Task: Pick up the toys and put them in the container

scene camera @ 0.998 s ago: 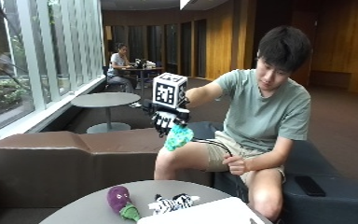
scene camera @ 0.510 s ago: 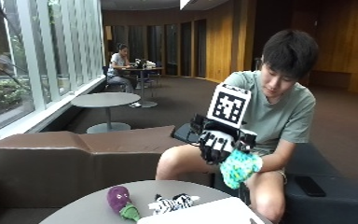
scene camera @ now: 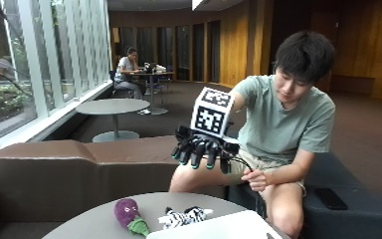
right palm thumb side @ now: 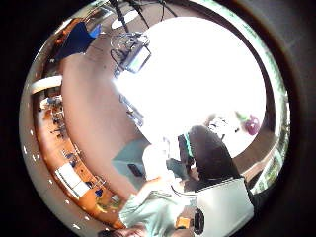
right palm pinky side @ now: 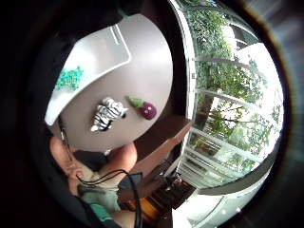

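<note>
Outside view: we see gloved right hand (scene camera: 201, 149) above table (scene camera: 98, 219), fingers hanging relaxed, holding nothing. Purple eggplant toy (scene camera: 129, 214) and zebra toy (scene camera: 186, 216) lie side by side near table's far edge; white container (scene camera: 231, 226) just beside zebra — cut off by frame, inside hidden.

Little-finger palm view: we see teal toy (right palm pinky side: 69, 78) in container (right palm pinky side: 102, 50). Zebra (right palm pinky side: 107, 114) long axis runs toward person-side edge; eggplant (right palm pinky side: 145, 109) green end points at container.

Thumb palm view: glare hides most of table — we make out eggplant (right palm thumb side: 252, 124) only.

On table (scene camera: 98, 221): eggplant toy (scene camera: 129, 215) beside zebra toy (scene camera: 184, 217), both just behind container (scene camera: 224, 228). In container: teal toy (right palm pinky side: 69, 78). Above table, over the zebra: right hand (scene camera: 201, 149), apart from all toys. Behind table: bench (scene camera: 58, 169).
</note>
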A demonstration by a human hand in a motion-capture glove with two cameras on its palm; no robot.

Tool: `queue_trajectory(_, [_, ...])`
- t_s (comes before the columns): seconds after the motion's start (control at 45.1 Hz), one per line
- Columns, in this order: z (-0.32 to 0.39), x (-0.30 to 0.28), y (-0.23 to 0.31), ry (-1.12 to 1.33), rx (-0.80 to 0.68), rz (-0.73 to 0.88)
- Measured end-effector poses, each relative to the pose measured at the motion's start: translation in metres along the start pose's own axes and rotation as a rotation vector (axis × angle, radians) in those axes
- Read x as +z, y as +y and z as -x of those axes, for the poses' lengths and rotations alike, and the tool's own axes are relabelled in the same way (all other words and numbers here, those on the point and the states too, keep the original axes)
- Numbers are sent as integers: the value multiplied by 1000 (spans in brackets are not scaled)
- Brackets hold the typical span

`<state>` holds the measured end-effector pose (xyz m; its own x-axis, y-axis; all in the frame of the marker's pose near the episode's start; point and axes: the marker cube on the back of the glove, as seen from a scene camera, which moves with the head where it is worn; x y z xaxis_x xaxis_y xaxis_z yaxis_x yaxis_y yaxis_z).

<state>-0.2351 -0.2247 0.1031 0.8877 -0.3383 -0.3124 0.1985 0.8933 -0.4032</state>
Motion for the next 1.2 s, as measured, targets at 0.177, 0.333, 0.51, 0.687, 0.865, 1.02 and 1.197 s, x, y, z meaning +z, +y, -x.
queue_trajectory(0.177, [-46,-4,42,49,-26,-23])
queue_trajectory(0.333, [-76,12,82,18,-108,-28])
queue_trajectory(0.51, [-86,63,117,26,-266,-20])
queue_trajectory(0.687, [-80,115,121,204,-433,-86])
queue_trajectory(0.865, [-65,156,97,373,-600,-63])
queue_trajectory(1.02, [-59,189,70,371,-670,-18])
queue_trajectory(1.197, [-59,230,45,346,-679,53])
